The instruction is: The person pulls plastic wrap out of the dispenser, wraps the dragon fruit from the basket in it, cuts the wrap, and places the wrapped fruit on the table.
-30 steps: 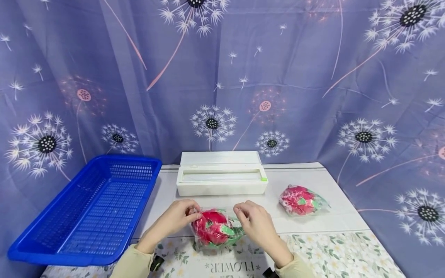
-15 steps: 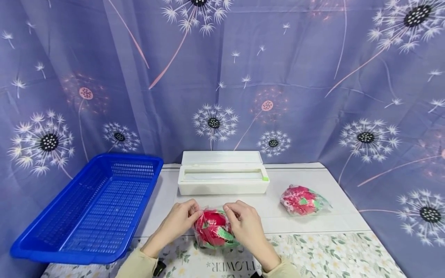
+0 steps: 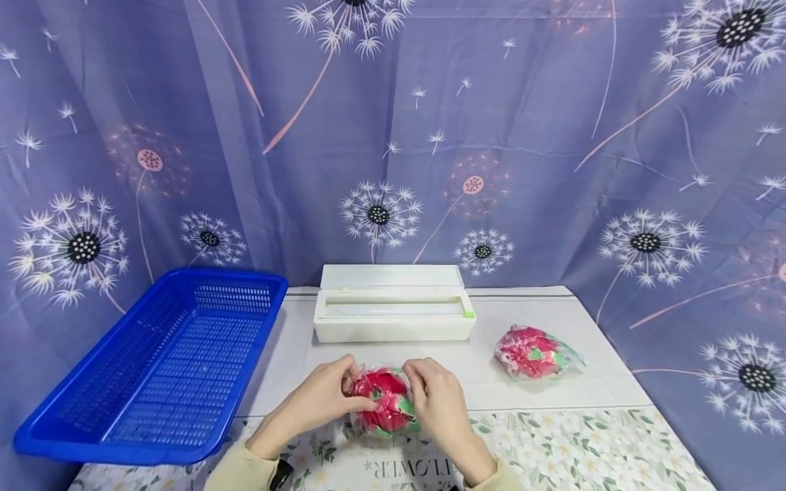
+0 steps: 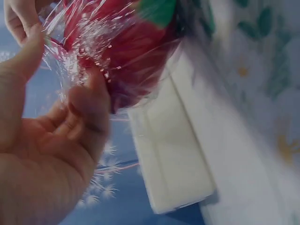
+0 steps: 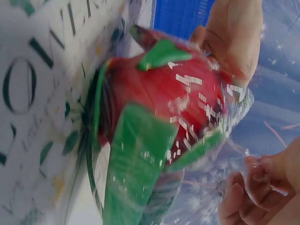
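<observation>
Item: film-wrapped dragon fruit (image 3: 383,408), just in front of the white dispenser box (image 3: 393,314), cupped between my left hand (image 3: 322,399) and right hand (image 3: 437,402), fingers apparently pinching its wrap, equally near

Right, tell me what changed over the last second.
Both hands closed in on the wrapped red fruit: the left hand and right hand moved together, pressing the film against its sides. The second wrapped fruit, white film box and blue basket stayed put.
</observation>
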The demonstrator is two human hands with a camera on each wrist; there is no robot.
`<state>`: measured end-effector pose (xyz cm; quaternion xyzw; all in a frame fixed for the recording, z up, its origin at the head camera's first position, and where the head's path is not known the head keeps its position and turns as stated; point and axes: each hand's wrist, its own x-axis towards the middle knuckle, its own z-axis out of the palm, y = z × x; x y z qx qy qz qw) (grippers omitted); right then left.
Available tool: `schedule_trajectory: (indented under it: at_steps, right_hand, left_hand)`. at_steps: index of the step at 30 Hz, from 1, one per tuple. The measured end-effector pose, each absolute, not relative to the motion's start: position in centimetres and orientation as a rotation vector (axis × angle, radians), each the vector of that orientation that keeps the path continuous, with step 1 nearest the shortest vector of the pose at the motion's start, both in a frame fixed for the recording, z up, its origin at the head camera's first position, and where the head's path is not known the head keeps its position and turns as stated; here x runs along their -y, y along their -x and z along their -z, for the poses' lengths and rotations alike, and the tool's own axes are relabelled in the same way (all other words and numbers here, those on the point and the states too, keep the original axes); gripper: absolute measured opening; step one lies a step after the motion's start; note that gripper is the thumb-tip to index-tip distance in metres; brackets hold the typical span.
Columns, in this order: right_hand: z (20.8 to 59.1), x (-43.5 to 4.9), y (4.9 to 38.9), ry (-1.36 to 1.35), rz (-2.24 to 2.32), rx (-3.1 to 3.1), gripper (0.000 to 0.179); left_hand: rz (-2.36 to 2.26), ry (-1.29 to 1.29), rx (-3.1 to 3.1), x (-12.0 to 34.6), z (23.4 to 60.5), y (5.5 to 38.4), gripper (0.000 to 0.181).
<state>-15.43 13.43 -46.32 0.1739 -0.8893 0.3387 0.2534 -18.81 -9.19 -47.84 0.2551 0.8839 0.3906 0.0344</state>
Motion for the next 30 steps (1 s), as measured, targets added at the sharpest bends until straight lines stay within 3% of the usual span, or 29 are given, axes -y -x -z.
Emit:
schedule_trajectory:
  at_steps: [8, 16, 25, 30]
  right_hand:
    - [46.5, -13.6, 16.3, -0.497, -0.878, 2.439, 0.008]
    - [47.3, -14.2, 16.6, -0.645, -0.906, 2.365, 0.016]
    - [47.1, -14.3, 17.1, -0.753, -0.958, 2.195, 0.015]
    - [46.9, -13.9, 17.2, -0.905, -0.916, 2.052, 0.015]
  left_hand:
    - [-1.156, -0.875, -2.685, 8.5, 47.5, 20.0, 0.087]
    - [-1.247, -0.764, -2.664, 6.9, 48.2, 20.1, 0.076]
    - [-1.232, -0.630, -2.702, 6.1, 47.4, 19.7, 0.087]
    - [-1.244, -0.677, -2.701, 5.4, 48.4, 19.2, 0.075]
